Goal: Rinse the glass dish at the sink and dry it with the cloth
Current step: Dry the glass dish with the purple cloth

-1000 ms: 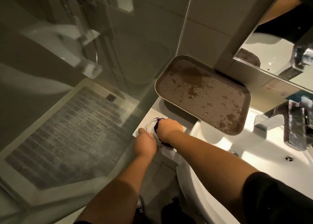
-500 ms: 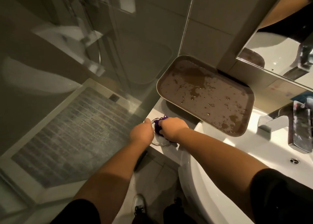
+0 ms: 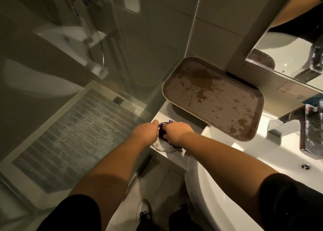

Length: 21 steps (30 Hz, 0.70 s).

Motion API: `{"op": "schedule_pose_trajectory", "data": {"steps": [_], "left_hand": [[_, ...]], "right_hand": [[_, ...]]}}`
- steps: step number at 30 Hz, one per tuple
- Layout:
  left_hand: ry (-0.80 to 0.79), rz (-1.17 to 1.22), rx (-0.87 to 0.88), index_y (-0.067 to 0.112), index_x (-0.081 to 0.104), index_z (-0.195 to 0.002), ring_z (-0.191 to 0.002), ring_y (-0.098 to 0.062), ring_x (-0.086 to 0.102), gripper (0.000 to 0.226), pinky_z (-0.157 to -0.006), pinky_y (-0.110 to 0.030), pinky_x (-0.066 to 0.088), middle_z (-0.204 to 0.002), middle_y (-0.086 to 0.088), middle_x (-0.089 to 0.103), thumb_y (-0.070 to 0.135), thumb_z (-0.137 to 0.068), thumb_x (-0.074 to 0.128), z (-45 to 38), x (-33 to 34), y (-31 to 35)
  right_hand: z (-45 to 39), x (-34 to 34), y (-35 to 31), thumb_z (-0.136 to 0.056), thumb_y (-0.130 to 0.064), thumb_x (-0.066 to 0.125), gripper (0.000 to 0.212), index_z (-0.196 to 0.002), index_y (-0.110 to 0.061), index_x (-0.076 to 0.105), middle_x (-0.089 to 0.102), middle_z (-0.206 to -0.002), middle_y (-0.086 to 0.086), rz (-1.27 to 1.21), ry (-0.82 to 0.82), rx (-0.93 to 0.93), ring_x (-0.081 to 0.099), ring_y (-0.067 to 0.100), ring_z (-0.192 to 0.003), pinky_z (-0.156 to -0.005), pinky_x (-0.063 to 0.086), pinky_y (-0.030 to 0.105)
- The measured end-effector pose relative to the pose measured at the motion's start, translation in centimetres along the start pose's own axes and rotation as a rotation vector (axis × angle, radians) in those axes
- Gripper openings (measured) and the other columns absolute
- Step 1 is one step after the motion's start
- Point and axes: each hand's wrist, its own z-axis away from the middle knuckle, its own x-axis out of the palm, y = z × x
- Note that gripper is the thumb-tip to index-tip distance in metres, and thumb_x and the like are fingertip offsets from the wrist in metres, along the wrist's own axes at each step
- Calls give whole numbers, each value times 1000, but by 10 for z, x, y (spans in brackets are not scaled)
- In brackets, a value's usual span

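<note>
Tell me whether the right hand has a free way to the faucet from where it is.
Probably yes: the right hand presses the purple cloth on the glass dish; only open basin lies between it and the faucet, the brown tray sitting farther back.

purple cloth (image 3: 162, 132), clear glass dish (image 3: 161, 146), brown water-spotted tray (image 3: 214, 98), white sink (image 3: 227, 187), black sleeves (image 3: 293, 201).

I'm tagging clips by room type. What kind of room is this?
Most likely a small bathroom: a white washbasin with a chrome tap, a glass shower screen beside it, and a wall mirror above.
</note>
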Motion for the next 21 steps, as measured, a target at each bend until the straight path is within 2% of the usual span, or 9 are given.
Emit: {"op": "schedule_pose_trajectory", "data": {"steps": [2,4,6,10,12,14,17,19,21], "left_hand": [[20,23,-46,7,42,-107,-84,-38,61,17,-59,-38,38,-99,-18,65,16,-94,37,3,5,3],[59,148,-157,5,42,-110,-90,-38,63,19,-62,-38,40,-102,-18,66,16,-95,39,10,16,13],[113,297,-287,4,42,-111,-94,-38,63,21,-66,-39,43,-105,-18,65,18,-96,40,19,28,30],[156,517,-476,-2,42,-113,-97,-38,64,25,-73,-40,51,-112,-23,63,17,-97,39,34,43,55],[135,499,-437,-1,43,-112,-96,-39,63,26,-70,-40,48,-110,-23,63,20,-97,40,31,40,49],[104,379,-318,3,44,-111,-93,-38,62,26,-67,-37,43,-106,-20,64,25,-97,40,20,28,32],[25,172,-136,9,42,-107,-78,-34,55,21,-60,-35,37,-101,-17,65,27,-97,38,2,8,18],[14,126,-100,9,41,-107,-77,-33,54,19,-58,-36,36,-100,-17,65,25,-96,39,-1,8,19],[41,174,-142,8,41,-109,-83,-35,60,20,-60,-37,39,-100,-17,64,24,-97,39,3,16,23]], "right_hand": [[0,2,1,-94,-24,52,18,-105,-17,64,57,-75,2,8,21,5,61,26,-75,-67,52,37],[0,5,2,-94,-22,51,15,-99,-15,64,54,-71,2,-9,54,43,58,26,-71,-61,46,34],[1,7,5,-93,-17,53,12,-95,-12,63,58,-76,4,-47,76,103,56,27,-70,-61,43,33],[2,9,9,-94,-16,53,16,-105,-12,63,63,-87,7,-95,82,123,60,27,-76,-65,47,35],[2,8,12,-94,-18,51,19,-107,-12,63,63,-89,8,-81,58,95,62,30,-80,-67,49,36],[1,4,16,-95,-19,49,20,-109,-13,61,64,-91,9,-34,18,38,63,31,-84,-70,50,37],[-1,-3,22,-96,-26,54,22,-117,-21,57,64,-93,6,85,-20,-94,62,26,-84,-76,54,39],[-1,-4,23,-94,-27,58,24,-118,-24,57,62,-90,3,134,-11,-115,61,24,-80,-71,52,36],[1,0,22,-93,-26,58,22,-116,-23,58,61,-85,2,143,49,-74,59,23,-74,-63,47,35]]}}
